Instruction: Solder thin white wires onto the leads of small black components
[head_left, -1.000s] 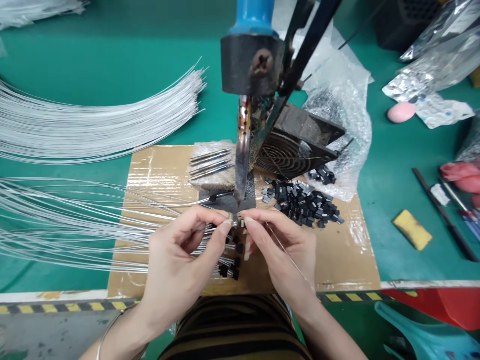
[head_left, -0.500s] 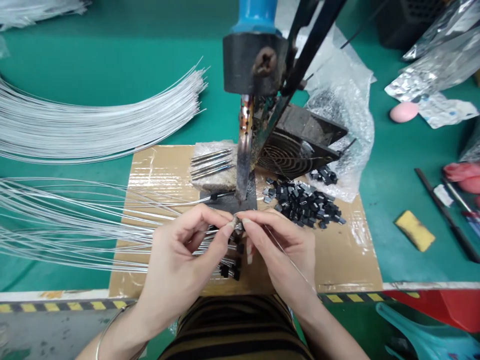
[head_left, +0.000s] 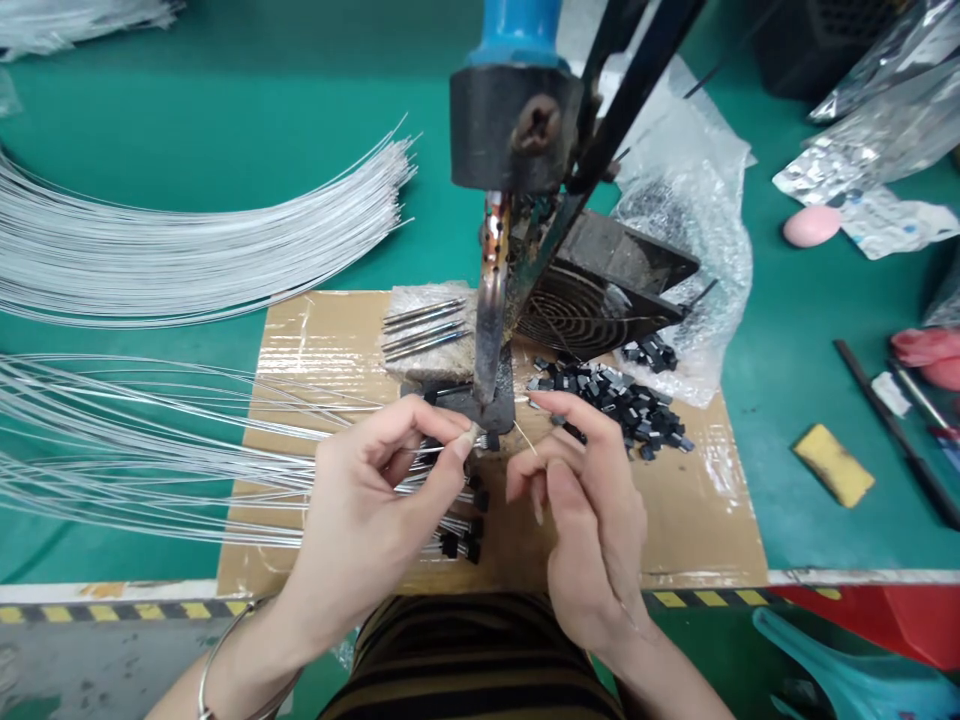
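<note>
Thumb and forefinger of my left hand (head_left: 390,480) pinch a thin wire, with a small black connector (head_left: 490,441) at its end, just below the soldering iron's tip (head_left: 487,380). My right hand (head_left: 592,500) is to the right, its index finger stretched out; a thin strand of solder (head_left: 525,437) sticks out from its curled fingers. Wires with black connectors (head_left: 459,546) at their ends lie under and beside my left hand. A pile of loose black connectors (head_left: 630,405) sits beyond my right hand.
White wires (head_left: 300,250) lie in a bundle at the left. A fan (head_left: 581,310) stands behind the iron (head_left: 517,130), near bubble wrap (head_left: 712,240). Metal tips (head_left: 424,330) rest on a pad. On the right are a yellow sponge (head_left: 832,465) and a pink egg-shaped object (head_left: 812,226).
My right hand has moved right, away from my left fingers, and its index finger has opened out. The connector now shows beside my left fingertips.
</note>
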